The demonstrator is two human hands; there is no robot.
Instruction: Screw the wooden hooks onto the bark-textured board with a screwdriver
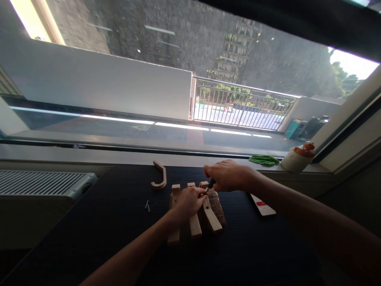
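- Left hand [190, 202] and right hand [229, 174] are placed close together over a brown board [217, 206], which is laid on the dark worktop [119, 210].
- Three pale wooden hooks [214, 220] are set side by side across this board, near the middle of the worktop; their upper ends are curved, and their lower ends are extended past the board's near edge.
- A dark round hole can be seen in the right-hand hook; the board's surface is rough and lined, like bark.
- By the left hand, the middle hook is partly covered; its fingers are bent, and the fingertips are brought to the upper part of the right-hand hook. Whether something small is pinched there cannot be told.
- By the right hand, the dark handle of a screwdriver [211, 183] is gripped with closed fingers; its shaft is slanted down towards the left fingertips. Its tip is not clearly shown.
- To the left, a loose hook [164, 174] is laid apart from the board, and two thin metal fasteners [148, 207] are placed nearer.
- To the right, a white and red card [264, 206] is partly hidden behind the right forearm.
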